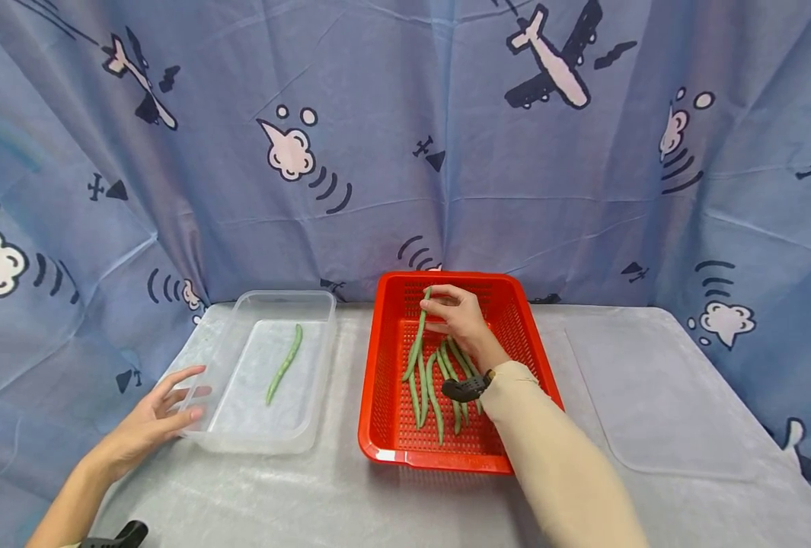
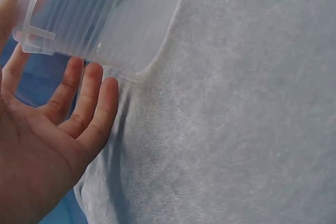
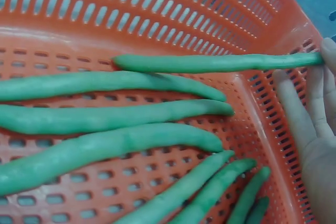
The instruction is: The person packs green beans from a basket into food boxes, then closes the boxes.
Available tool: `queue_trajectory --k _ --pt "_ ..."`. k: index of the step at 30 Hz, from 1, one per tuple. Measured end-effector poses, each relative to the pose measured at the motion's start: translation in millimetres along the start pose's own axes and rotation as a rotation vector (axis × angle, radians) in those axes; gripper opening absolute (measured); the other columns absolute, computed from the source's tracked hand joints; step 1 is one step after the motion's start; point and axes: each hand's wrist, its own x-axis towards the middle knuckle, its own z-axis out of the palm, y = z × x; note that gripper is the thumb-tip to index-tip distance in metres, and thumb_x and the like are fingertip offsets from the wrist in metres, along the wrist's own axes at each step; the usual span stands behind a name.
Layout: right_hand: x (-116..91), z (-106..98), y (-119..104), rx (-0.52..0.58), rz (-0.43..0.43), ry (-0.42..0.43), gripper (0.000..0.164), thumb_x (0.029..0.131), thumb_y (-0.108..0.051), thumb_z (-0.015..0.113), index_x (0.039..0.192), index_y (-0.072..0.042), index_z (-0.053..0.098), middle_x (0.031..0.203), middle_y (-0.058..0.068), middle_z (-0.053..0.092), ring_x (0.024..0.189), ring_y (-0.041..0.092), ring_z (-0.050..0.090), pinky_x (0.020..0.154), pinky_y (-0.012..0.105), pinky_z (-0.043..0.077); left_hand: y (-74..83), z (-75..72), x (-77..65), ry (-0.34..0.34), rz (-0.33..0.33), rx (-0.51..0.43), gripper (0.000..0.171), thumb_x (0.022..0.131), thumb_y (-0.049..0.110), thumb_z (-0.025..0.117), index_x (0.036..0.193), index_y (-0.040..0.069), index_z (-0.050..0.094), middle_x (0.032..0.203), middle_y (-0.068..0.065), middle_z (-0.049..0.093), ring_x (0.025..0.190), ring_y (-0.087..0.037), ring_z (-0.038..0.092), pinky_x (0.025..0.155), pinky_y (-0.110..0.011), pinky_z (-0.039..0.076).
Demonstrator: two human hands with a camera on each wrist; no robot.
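My right hand [image 1: 461,318] is over the far part of a red plastic basket [image 1: 371,380], pinching a green bean [image 1: 415,339] by its far end. The bean slants down toward the basket floor, and its lower end lies beside other green beans [image 3: 110,142]. At the left, my left hand [image 1: 154,415] touches the near left corner of a clear plastic box [image 1: 268,444], its fingers spread and loosely straight. Part of its thumb shows through the plastic in the left wrist view. Inside that box lies one green bean [image 1: 285,365].
A flat translucent sheet or lid [image 1: 659,396] lies on the table right of the basket. Pale cloth covers the table [image 1: 295,502]. Behind everything hangs a blue curtain [image 1: 391,114] with printed planes and clouds.
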Motion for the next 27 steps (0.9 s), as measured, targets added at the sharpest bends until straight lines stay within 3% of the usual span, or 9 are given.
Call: queue_trajectory --k 6,13,21,27 --pt "4.9 -5.0 -9.6 -0.014 0.004 0.001 0.045 0.095 0.002 0.070 0.135 0.013 0.053 0.102 0.007 0.063 0.097 0.020 0.063 0.081 0.049 0.057 3.3 -2.7 2.1 -0.010 0.007 0.032 0.063 0.103 0.008 0.059 0.158 0.019 0.030 0.148 -0.026 0.036 0.122 -0.017 0.053 0.087 -0.042 0.052" --pt "11.5 0.9 -31.9 -0.016 -0.022 0.000 0.044 0.095 0.001 0.071 0.135 0.010 0.056 0.101 0.006 0.063 0.095 0.019 0.063 0.081 0.047 0.057 3.1 -6.6 6.8 0.002 0.077 0.085 0.063 0.102 0.004 0.061 0.158 0.016 0.034 0.144 -0.021 0.043 0.123 -0.017 0.053 0.087 -0.038 0.053" --pt "13.9 13.9 -51.7 0.002 -0.089 -0.042 0.021 0.093 0.001 0.072 0.113 -0.006 0.072 0.099 0.006 0.064 0.095 0.020 0.063 0.081 0.050 0.056 0.9 -8.0 7.4 0.019 0.131 0.130 0.064 0.101 0.002 0.062 0.157 0.015 0.036 0.141 -0.019 0.051 0.121 -0.020 0.057 0.086 -0.032 0.053" --pt "15.5 27.3 -58.3 0.004 -0.094 -0.055 0.034 0.094 0.001 0.072 0.126 0.008 0.062 0.099 0.006 0.064 0.095 0.020 0.064 0.075 0.042 0.059 2.6 -9.3 6.7 -0.018 0.118 0.136 0.065 0.102 0.005 0.060 0.159 0.017 0.033 0.146 -0.025 0.044 0.126 -0.017 0.049 0.088 -0.032 0.051"
